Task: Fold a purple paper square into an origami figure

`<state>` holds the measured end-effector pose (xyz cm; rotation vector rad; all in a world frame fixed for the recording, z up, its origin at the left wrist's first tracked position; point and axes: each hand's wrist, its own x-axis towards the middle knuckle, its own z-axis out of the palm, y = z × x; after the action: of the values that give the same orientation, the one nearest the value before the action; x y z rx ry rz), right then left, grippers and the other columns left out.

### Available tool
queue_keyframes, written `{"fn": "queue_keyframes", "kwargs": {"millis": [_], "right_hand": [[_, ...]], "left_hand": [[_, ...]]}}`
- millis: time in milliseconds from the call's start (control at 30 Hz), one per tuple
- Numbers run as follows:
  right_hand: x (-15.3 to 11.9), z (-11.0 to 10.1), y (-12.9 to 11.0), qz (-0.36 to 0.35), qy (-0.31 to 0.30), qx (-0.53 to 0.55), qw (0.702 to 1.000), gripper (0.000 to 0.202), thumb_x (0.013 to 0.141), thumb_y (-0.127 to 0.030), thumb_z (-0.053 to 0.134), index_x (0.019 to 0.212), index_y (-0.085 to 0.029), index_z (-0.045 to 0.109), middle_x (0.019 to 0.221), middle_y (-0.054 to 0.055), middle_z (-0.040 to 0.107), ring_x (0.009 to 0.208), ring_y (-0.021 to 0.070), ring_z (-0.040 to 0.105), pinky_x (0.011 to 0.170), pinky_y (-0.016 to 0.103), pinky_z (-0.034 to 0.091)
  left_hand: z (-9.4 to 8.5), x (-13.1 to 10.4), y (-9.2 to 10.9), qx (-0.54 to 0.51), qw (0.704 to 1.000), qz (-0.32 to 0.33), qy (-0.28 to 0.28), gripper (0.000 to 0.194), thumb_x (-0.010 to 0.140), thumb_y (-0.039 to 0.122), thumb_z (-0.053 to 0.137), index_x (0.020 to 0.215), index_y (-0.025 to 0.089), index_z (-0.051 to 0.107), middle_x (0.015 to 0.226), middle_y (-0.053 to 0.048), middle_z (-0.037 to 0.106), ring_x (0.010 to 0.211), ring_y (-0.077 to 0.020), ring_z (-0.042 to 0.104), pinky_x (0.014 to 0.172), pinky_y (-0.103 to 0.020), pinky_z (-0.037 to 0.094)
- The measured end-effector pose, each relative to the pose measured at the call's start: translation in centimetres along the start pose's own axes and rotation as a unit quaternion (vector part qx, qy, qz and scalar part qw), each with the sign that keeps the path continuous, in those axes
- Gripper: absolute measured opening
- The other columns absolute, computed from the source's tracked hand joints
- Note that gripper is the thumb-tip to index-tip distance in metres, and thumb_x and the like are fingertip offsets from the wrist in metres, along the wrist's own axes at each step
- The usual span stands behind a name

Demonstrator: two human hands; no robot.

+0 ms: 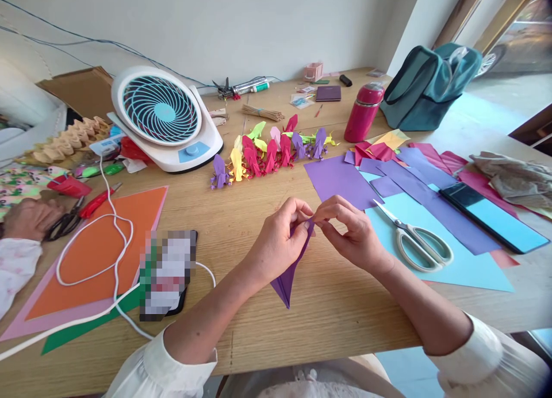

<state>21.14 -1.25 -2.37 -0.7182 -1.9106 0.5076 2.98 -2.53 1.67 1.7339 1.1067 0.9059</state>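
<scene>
A folded piece of purple paper (288, 280) is held up over the wooden table, its pointed end hanging down toward me. My left hand (287, 231) is closed around its upper part, thumb pressed on the fold. At the paper's top tip, my right hand (347, 228) pinches with thumb and forefinger; the fingertips of both hands nearly meet there. Beyond my hands stands a row of folded paper figures (271, 156) in purple, yellow, red and green. Scissors with pale handles (420, 245) lie right of my right hand on light blue paper (466, 274).
Purple sheets (338, 182) and a phone (491, 217) lie on the right. A red flask (364, 113) and teal bag (425, 87) stand behind. On the left are a white fan (161, 116), a cabled phone (168, 274), orange paper (92, 254) and another person's hand (32, 218).
</scene>
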Motion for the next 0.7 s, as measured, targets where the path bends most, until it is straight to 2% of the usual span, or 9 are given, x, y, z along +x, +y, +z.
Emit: {"fn": "queue_keyframes", "kwargs": {"millis": [167,300,367,467,600,700], "right_hand": [[0.1,-0.8,0.2,-0.050,-0.037,-0.061,0.996,0.020,0.095,-0.006,0.054,0.104,-0.023,0.061,0.093,0.005,0.059,0.082,0.0155,0.060,0.070,0.030,0.051],[0.2,-1.4,0.3,-0.071,-0.064,-0.095,0.991,0.018,0.096,-0.007,0.053,0.102,-0.022,0.061,0.092,0.006,0.060,0.080,0.0160,0.060,0.069,0.030,0.049],[0.2,-1.6,0.3,-0.073,-0.069,-0.107,0.989,0.016,0.096,-0.008,0.052,0.101,-0.021,0.060,0.093,0.007,0.061,0.080,0.0165,0.060,0.069,0.031,0.049],[0.4,-1.7,0.2,-0.069,-0.074,-0.111,0.989,0.016,0.097,-0.009,0.050,0.100,-0.021,0.060,0.093,0.007,0.061,0.080,0.0170,0.061,0.069,0.032,0.049],[0.4,-1.3,-0.1,-0.036,-0.069,-0.081,0.994,0.014,0.098,-0.014,0.050,0.099,-0.023,0.060,0.093,0.007,0.063,0.083,0.0181,0.062,0.072,0.033,0.052],[0.3,-0.8,-0.4,0.045,-0.023,-0.034,0.998,0.008,0.097,-0.019,0.054,0.101,-0.024,0.060,0.093,0.005,0.064,0.082,0.0178,0.062,0.074,0.034,0.053]], "left_hand": [[-0.2,-0.1,-0.1,0.041,0.999,0.012,-0.015,0.011,0.090,0.010,0.050,0.091,0.021,0.049,0.068,0.006,0.056,0.060,-0.0092,0.052,0.062,-0.022,0.042],[-0.4,0.0,-0.1,0.052,0.997,0.038,-0.031,0.012,0.091,0.009,0.049,0.090,0.021,0.050,0.080,0.003,0.063,0.073,-0.0108,0.060,0.070,-0.022,0.045],[-0.4,-0.1,0.1,0.069,0.996,0.043,-0.038,0.009,0.091,0.013,0.055,0.092,0.021,0.051,0.085,0.002,0.064,0.076,-0.0116,0.061,0.071,-0.023,0.045],[-0.2,-0.2,0.3,0.110,0.993,0.031,-0.035,0.023,0.081,0.018,0.072,0.091,0.021,0.050,0.081,0.005,0.063,0.072,-0.0115,0.058,0.067,-0.022,0.043],[0.1,-0.3,0.3,0.146,0.988,0.045,-0.003,0.024,0.078,0.008,0.068,0.086,0.021,0.049,0.075,0.006,0.060,0.066,-0.0100,0.056,0.064,-0.022,0.041],[0.1,-0.2,0.2,0.143,0.988,0.060,0.012,0.019,0.081,0.009,0.063,0.087,0.021,0.050,0.077,0.005,0.062,0.067,-0.0104,0.058,0.065,-0.022,0.043]]}}
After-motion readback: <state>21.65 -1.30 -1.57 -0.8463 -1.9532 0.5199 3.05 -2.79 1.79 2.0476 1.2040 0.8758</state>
